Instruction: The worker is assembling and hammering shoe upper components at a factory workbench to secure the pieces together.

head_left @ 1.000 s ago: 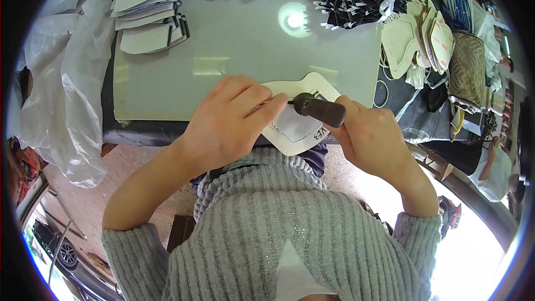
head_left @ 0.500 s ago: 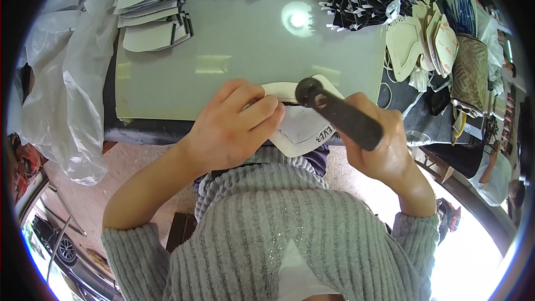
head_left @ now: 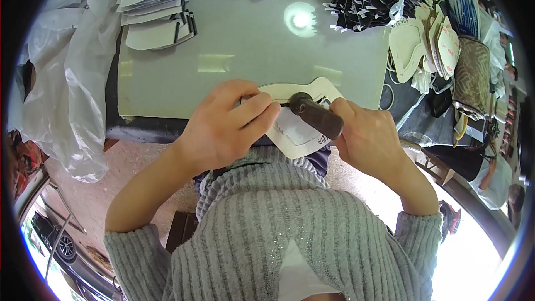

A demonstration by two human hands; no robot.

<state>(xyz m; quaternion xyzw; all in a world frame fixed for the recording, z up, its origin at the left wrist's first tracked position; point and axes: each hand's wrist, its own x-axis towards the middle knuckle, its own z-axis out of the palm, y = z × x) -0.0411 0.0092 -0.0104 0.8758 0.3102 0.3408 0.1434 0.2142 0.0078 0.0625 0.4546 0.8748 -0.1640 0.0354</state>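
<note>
A: Identify the containers.
B: Translucent plastic bag [head_left: 89, 72], left of frame; its contents cannot be determined. A brown patterned pouch or roll [head_left: 471, 78] is at the right.

A: Locate the workpiece.
B: The cream panel [head_left: 291, 136] is at frame centre, across the lower edge of the grey-green table [head_left: 251, 39].

A: State the finger positions.
B: Left hand [head_left: 225, 125]: fingers pressed together, tips at the panel's dark strip [head_left: 285, 105]; whether they pinch it cannot be told. Right hand [head_left: 368, 136]: fingers closed around a dark hammer-like tool [head_left: 320, 118], head over the panel.

A: Describe surface and room.
B: Upper left: stacked white pieces [head_left: 153, 14]. Upper right: bundled black strips [head_left: 362, 0]. Lower left: a car [head_left: 67, 248]. Right edge: another person [head_left: 491, 184].
</note>
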